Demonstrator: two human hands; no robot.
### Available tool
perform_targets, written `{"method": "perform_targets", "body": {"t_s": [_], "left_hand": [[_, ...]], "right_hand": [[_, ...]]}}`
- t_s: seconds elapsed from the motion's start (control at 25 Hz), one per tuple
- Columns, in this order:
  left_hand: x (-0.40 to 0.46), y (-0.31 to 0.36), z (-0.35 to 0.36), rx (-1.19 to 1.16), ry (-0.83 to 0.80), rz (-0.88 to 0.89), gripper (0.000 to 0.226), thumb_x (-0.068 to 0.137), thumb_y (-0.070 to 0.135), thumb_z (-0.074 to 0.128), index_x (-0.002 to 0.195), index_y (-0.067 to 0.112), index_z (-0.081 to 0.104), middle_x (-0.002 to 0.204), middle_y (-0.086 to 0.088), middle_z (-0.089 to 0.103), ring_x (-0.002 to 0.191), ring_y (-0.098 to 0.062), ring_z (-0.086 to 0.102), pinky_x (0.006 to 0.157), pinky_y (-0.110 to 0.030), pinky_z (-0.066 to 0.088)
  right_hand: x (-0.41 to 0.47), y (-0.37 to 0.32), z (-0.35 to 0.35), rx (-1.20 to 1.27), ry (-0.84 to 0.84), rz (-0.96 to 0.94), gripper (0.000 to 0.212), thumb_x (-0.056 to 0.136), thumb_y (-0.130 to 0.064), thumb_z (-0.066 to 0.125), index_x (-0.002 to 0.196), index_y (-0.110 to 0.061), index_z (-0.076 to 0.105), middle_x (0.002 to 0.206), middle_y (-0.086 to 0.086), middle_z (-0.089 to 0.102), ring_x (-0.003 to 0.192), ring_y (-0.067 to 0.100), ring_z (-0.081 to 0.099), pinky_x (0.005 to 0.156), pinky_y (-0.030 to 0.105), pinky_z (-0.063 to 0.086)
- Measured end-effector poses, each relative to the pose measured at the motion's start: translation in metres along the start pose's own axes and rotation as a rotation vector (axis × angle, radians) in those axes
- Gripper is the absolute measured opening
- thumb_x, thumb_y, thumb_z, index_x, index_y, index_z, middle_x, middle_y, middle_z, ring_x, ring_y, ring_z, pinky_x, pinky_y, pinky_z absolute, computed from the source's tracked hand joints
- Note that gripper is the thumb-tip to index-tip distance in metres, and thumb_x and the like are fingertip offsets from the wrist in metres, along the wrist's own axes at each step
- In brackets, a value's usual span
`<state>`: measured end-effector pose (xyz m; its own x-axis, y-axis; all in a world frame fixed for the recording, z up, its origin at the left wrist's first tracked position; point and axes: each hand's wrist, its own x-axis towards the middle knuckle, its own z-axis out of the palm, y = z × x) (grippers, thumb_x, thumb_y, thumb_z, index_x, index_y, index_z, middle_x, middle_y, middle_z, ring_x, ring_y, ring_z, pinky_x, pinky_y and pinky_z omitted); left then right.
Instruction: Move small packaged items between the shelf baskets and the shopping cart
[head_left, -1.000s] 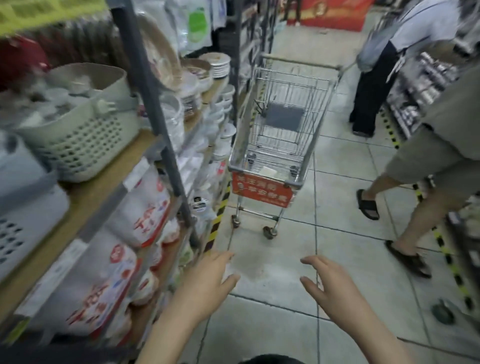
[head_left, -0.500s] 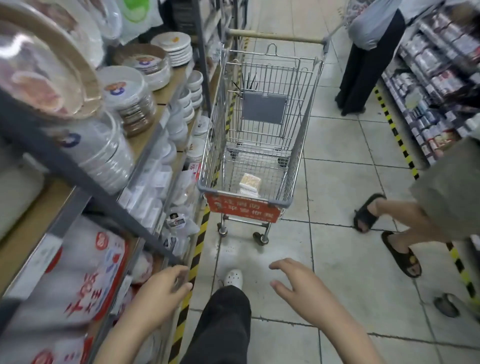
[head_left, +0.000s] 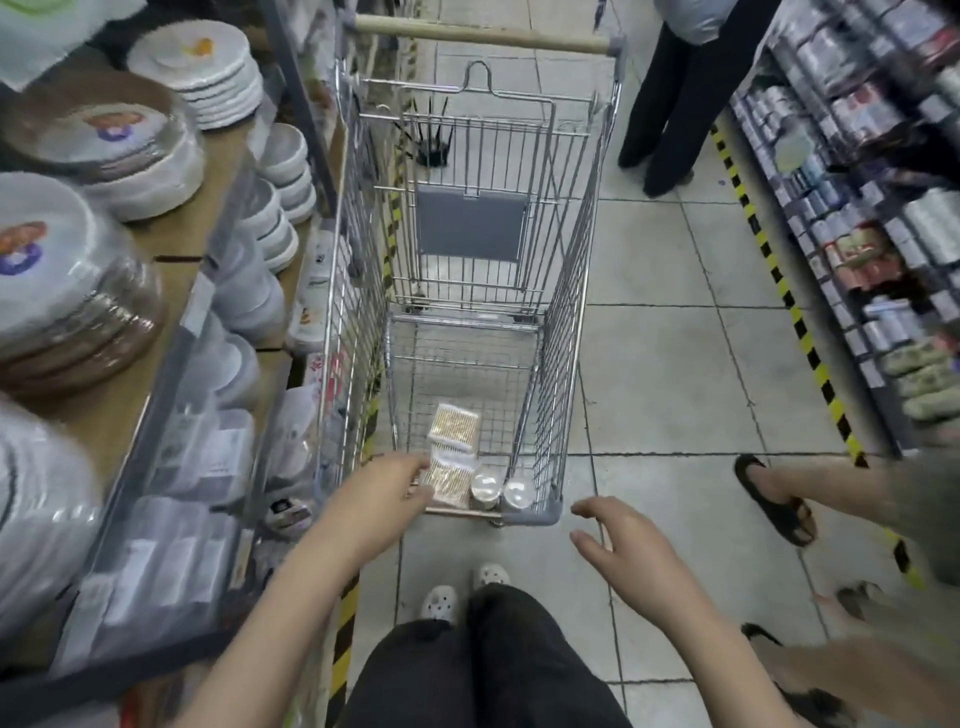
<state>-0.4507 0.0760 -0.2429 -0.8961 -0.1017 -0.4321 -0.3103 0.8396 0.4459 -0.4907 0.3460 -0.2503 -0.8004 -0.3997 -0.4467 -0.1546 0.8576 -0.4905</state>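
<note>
A wire shopping cart (head_left: 566, 291) stands in the aisle right in front of me. On its floor lie flat clear packets of pale sticks (head_left: 453, 427) and two small round-lidded containers (head_left: 501, 491) at the near end. My left hand (head_left: 387, 491) reaches over the cart's near left corner, fingers loosely extended toward the nearest packet, holding nothing. My right hand (head_left: 618, 545) hovers just right of the cart's near right corner, fingers spread and relaxed, empty.
Shelves on the left hold stacked disposable plates (head_left: 93, 140), bowls (head_left: 280, 156) and clear boxes (head_left: 208, 452). Shelves of packaged goods (head_left: 883, 249) line the right. One person (head_left: 675, 104) stands beyond the cart; another person's sandalled foot (head_left: 774, 499) is close on my right.
I have stepped up to the cart, which now fills the middle of the view. Both hands have risen and moved forward to its near end, the left one over the rim.
</note>
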Motion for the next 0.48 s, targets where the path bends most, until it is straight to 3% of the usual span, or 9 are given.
{"method": "perform_targets", "body": {"t_s": [0.32, 0.48], "left_hand": [[0.120, -0.003, 0.073, 0.173, -0.275, 0.056, 0.042, 0.092, 0.032, 0.053, 0.132, 0.018, 0.048, 0.131, -0.002, 0.055, 0.118, -0.020, 0.053, 0.094, -0.034, 0.045], [0.167, -0.020, 0.107, 0.240, -0.323, 0.117, 0.043, 0.090, 0.029, 0.056, 0.131, 0.018, 0.048, 0.129, -0.002, 0.055, 0.116, -0.019, 0.052, 0.090, -0.033, 0.045]], "right_hand": [[0.122, -0.006, 0.024, -0.081, -0.219, -0.007, 0.035, 0.094, -0.025, 0.050, 0.126, -0.012, 0.052, 0.128, 0.005, 0.054, 0.118, 0.021, 0.050, 0.094, 0.029, 0.038], [0.184, -0.001, 0.068, -0.083, -0.340, 0.122, 0.039, 0.090, -0.023, 0.057, 0.126, -0.010, 0.050, 0.127, 0.012, 0.054, 0.116, 0.027, 0.052, 0.091, 0.032, 0.042]]}}
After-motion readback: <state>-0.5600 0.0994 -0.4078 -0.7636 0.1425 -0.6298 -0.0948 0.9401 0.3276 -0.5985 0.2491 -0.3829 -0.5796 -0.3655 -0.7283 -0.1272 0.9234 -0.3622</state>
